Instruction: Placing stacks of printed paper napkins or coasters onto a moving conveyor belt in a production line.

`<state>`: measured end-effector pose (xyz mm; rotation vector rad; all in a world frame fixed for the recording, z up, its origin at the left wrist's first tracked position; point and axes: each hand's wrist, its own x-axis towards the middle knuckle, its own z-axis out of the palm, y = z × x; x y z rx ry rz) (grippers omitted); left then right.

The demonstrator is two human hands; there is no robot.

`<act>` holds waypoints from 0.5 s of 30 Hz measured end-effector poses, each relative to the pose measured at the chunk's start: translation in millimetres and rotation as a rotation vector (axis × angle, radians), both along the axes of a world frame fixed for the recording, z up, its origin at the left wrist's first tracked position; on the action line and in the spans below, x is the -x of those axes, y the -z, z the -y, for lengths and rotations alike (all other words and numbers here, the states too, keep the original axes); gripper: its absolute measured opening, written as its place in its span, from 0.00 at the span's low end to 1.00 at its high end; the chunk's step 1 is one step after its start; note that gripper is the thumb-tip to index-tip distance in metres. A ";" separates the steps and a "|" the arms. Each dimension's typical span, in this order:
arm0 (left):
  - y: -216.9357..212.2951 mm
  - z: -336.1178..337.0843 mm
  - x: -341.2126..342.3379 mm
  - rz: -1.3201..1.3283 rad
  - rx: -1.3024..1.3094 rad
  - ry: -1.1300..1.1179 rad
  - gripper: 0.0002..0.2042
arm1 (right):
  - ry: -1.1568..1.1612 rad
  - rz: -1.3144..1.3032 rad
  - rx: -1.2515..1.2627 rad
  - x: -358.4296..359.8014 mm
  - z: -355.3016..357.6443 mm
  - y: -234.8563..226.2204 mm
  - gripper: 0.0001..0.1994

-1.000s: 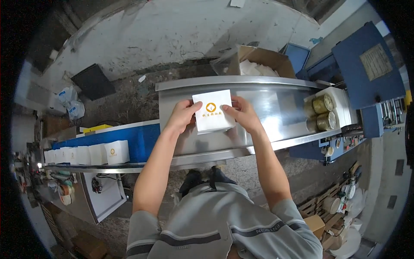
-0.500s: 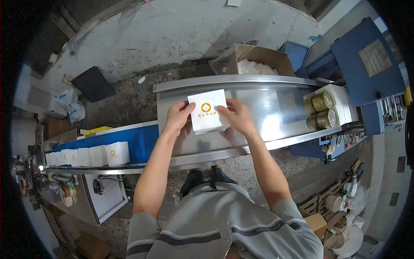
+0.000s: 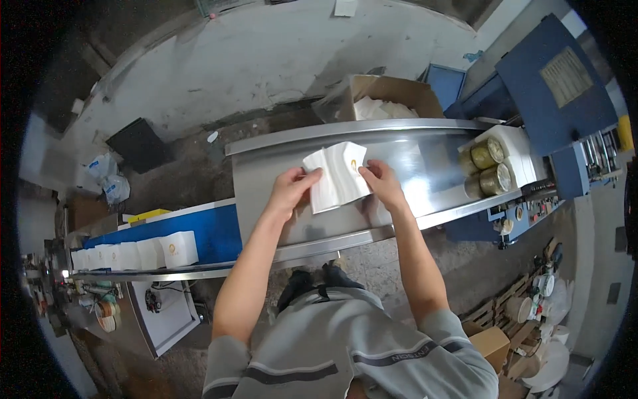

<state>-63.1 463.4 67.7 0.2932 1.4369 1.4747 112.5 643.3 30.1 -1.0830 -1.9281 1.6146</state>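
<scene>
Left hand (image 3: 286, 194), right hand (image 3: 385, 185): fingers (image 3: 291, 175) pinching closed on opposite sides of bowed, gold-printed white paper stack (image 3: 336, 181) | seemingly done: white paper blocks (image 3: 151, 253) lining long blue strip (image 3: 219, 225) | in progress: held stack

A squarish stack of white paper napkins (image 3: 337, 183) is bowed into a wavy shape, its creases running roughly from eleven o'clock to five. A gold emblem shows toward its two o'clock. Turned slightly counterclockwise, it sits over the shiny tabletop (image 3: 415, 159), pinched at nine o'clock by the left hand (image 3: 292, 189) and at three by the right hand (image 3: 384, 185).
</scene>
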 end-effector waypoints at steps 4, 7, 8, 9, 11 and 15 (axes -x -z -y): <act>14.0 -36.7 -33.7 -0.309 -0.032 -0.035 0.30 | -0.043 -0.072 -0.057 -16.8 -27.6 20.0 0.24; -9.6 -47.8 -45.8 -0.290 -0.022 -0.015 0.36 | -0.044 -0.134 0.114 -21.9 -30.4 -1.6 0.23; -12.7 -48.4 -45.6 -0.304 -0.043 -0.037 0.37 | -0.039 -0.141 0.116 -22.9 -27.4 -15.4 0.23; -12.0 -49.9 -46.1 -0.310 -0.038 -0.006 0.38 | -0.077 -0.188 0.183 -26.7 -23.8 -27.8 0.25; -14.5 -44.4 -49.6 -0.430 -0.042 0.058 0.39 | -0.107 -0.241 0.252 -39.0 -19.7 -31.9 0.27; -30.9 -26.4 -65.0 -0.724 -0.112 0.155 0.47 | -0.162 -0.261 0.175 -61.3 -7.8 -27.8 0.41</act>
